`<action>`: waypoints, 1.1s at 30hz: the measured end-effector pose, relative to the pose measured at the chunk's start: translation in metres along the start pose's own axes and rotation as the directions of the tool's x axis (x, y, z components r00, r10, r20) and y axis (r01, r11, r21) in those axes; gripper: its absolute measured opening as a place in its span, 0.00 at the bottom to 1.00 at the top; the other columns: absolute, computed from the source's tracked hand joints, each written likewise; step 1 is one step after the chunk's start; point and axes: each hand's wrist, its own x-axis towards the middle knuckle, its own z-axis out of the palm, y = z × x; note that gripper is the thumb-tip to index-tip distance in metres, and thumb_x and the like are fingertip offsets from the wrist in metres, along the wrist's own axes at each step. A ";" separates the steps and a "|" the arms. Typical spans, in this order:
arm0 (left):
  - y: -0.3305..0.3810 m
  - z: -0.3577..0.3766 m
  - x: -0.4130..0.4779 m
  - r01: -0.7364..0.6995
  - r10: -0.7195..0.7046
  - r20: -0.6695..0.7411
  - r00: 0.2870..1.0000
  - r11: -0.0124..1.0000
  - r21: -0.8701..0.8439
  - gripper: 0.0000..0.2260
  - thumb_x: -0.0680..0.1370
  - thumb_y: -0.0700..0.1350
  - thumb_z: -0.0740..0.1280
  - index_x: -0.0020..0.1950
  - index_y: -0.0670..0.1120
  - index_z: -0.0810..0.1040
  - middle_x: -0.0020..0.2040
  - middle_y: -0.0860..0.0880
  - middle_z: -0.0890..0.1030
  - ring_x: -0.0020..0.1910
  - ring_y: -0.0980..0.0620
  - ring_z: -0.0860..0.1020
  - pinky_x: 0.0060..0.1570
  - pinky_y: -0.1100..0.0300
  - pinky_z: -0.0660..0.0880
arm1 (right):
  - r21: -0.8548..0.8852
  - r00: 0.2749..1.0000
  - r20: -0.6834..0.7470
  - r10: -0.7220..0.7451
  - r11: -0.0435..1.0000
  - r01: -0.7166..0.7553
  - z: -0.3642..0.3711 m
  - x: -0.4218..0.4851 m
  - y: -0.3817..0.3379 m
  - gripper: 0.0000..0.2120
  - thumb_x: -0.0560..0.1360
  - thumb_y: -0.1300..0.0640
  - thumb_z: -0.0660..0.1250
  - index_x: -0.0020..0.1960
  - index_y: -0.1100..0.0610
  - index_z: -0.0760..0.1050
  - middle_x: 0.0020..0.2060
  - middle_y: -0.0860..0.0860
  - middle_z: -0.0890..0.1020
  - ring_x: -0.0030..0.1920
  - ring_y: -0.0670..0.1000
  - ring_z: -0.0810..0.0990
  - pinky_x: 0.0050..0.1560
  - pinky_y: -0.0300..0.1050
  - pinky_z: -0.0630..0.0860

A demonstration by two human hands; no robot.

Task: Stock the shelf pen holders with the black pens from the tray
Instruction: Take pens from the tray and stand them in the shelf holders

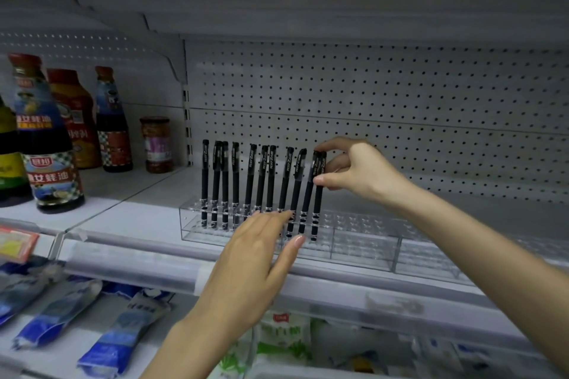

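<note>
Your right hand (360,172) pinches cap of rightmost black pen (317,197), centre frame; long axis near upright, tip in pen holder (363,240) below hand. Left hand (255,255), fingers straight, rests on holder front.

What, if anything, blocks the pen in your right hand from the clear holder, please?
Nothing visible: the right hand pinches the pen, its tip already in the clear holder; the left hand rests left of it.

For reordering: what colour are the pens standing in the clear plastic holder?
Black; the slim capped pens show best in the head view.
</note>
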 end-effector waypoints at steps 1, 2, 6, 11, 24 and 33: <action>-0.001 0.000 0.000 0.000 0.000 0.006 1.000 1.000 0.000 0.31 0.75 0.66 0.44 0.75 0.56 0.62 0.69 0.62 0.67 0.68 0.67 0.61 0.67 0.71 0.56 | 0.002 1.000 -0.006 0.001 1.000 -0.001 0.001 0.001 0.001 0.16 0.71 0.55 0.74 0.56 0.51 0.75 0.37 0.50 0.84 0.45 0.51 0.82 0.58 0.50 0.75; -0.001 0.000 0.001 -0.004 0.004 0.008 1.000 1.000 -0.003 0.31 0.75 0.66 0.44 0.75 0.56 0.62 0.69 0.62 0.67 0.67 0.68 0.61 0.66 0.72 0.55 | 0.004 1.000 -0.011 0.006 1.000 -0.006 0.002 0.001 0.002 0.17 0.71 0.55 0.74 0.57 0.52 0.75 0.37 0.50 0.84 0.45 0.51 0.82 0.59 0.50 0.75; -0.004 0.001 -0.001 0.045 -0.045 0.000 0.999 0.991 -0.123 0.30 0.74 0.67 0.45 0.74 0.59 0.62 0.70 0.66 0.64 0.68 0.72 0.56 0.67 0.73 0.52 | -0.023 0.999 0.020 0.027 0.999 -0.027 0.000 -0.001 0.001 0.26 0.70 0.53 0.74 0.66 0.53 0.70 0.40 0.53 0.85 0.42 0.49 0.82 0.56 0.45 0.75; -0.005 0.006 -0.007 0.045 -0.051 -0.030 0.998 0.982 -0.183 0.27 0.77 0.68 0.47 0.74 0.60 0.60 0.72 0.64 0.62 0.72 0.67 0.57 0.71 0.66 0.54 | -0.083 0.999 0.021 0.049 0.995 -0.047 -0.008 -0.014 -0.002 0.28 0.69 0.50 0.75 0.66 0.55 0.70 0.50 0.50 0.84 0.52 0.48 0.81 0.61 0.47 0.73; 0.018 0.012 -0.065 -0.015 0.008 -0.032 0.999 0.976 -0.216 0.28 0.78 0.64 0.50 0.73 0.53 0.66 0.71 0.56 0.68 0.70 0.64 0.61 0.68 0.72 0.55 | -0.086 0.997 0.072 0.025 0.996 -0.019 0.008 -0.111 -0.004 0.25 0.69 0.52 0.74 0.63 0.56 0.73 0.51 0.49 0.79 0.53 0.48 0.79 0.59 0.43 0.76; -0.013 0.065 -0.168 0.173 -0.169 0.036 0.985 0.961 -0.215 0.23 0.80 0.57 0.53 0.71 0.48 0.69 0.68 0.53 0.71 0.66 0.62 0.65 0.64 0.76 0.55 | -0.133 0.893 0.439 0.099 0.990 -0.045 0.103 -0.200 0.068 0.26 0.72 0.47 0.70 0.68 0.53 0.71 0.63 0.47 0.76 0.61 0.44 0.75 0.63 0.38 0.71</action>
